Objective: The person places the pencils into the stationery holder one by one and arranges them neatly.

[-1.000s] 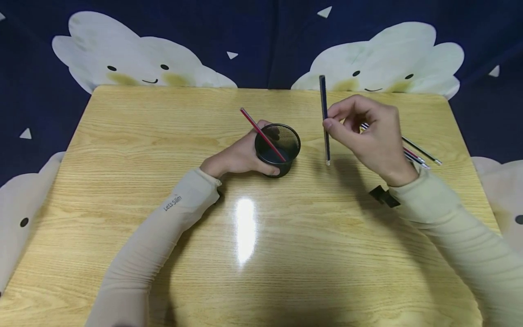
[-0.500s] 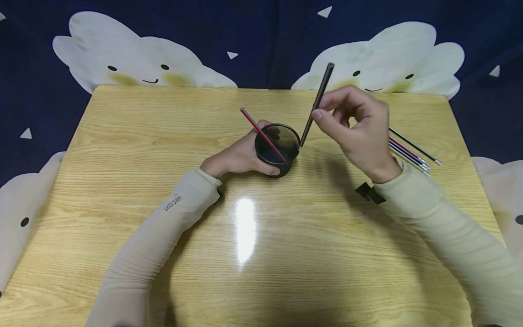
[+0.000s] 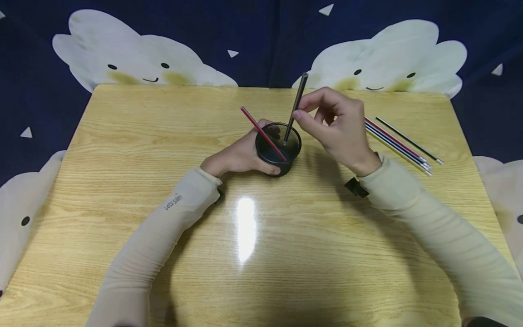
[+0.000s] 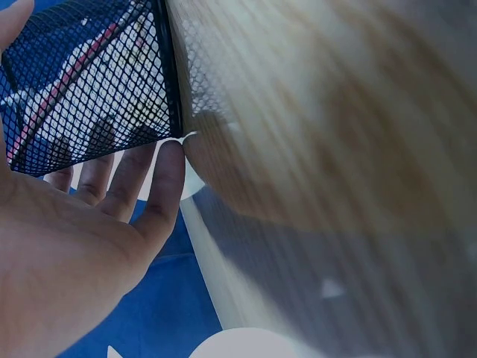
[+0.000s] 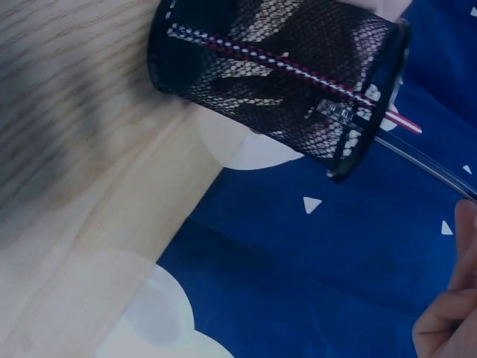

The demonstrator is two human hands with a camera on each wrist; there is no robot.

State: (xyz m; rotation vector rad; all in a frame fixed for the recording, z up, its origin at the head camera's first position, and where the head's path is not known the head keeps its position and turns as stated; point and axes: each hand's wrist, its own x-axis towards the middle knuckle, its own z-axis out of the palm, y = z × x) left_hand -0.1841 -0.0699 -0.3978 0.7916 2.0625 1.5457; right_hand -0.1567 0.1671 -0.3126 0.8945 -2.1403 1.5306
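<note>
Dark pencil (image 3: 300, 93): slants down, low end just inside the mesh cup (image 3: 287, 167)
Right hand (image 3: 337, 122): pinches it partway up, higher than the cup
Left hand (image 3: 241, 154): holds the cup's side

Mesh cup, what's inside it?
Inside the cup are a leaning red pencil and the lower end of a dark pencil pinched by the right hand. In the head view, the cup's near side hides part of its bottom.
</note>
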